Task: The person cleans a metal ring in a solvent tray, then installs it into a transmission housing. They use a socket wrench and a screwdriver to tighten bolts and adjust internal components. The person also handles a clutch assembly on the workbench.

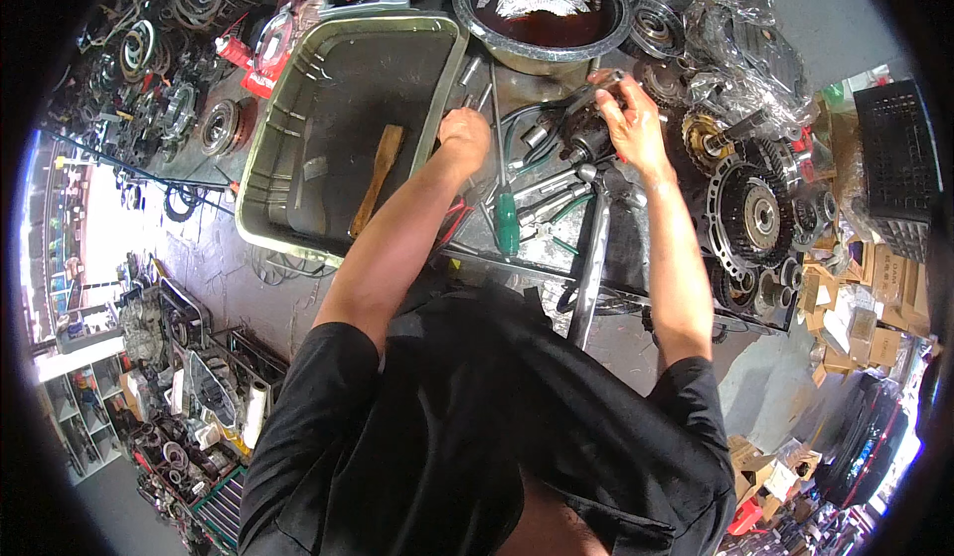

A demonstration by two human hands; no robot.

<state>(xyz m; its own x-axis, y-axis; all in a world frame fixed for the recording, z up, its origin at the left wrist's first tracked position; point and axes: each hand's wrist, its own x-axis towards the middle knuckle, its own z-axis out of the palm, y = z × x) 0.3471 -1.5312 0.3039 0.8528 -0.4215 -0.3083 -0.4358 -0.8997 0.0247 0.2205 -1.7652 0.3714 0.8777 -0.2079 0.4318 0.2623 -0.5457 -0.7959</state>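
Note:
My right hand (638, 131) is raised over the bench with a short metal cylinder (606, 78) pinched between thumb and fingers. My left hand (464, 139) is closed low beside the right rim of a grey-green tub (253, 173); what it grips, if anything, is hidden. Metal sockets or bars (471, 69) lie just beyond that hand. Between my hands is a long screwdriver with a green handle (507, 223). Several steel tools (552, 203) and a dark hose (513, 119) lie around it. A long-handled ratchet or breaker bar (593, 248) reaches over the bench's front edge.
A wooden-handled brush or scraper (378, 180) lies in the tub. Behind stands a round basin (542, 59) with dark reddish liquid and ring-shaped parts. Gears and clutch drums (760, 213) crowd the right, near plastic-wrapped parts (745, 54). Cardboard boxes (884, 283) are stacked farther right.

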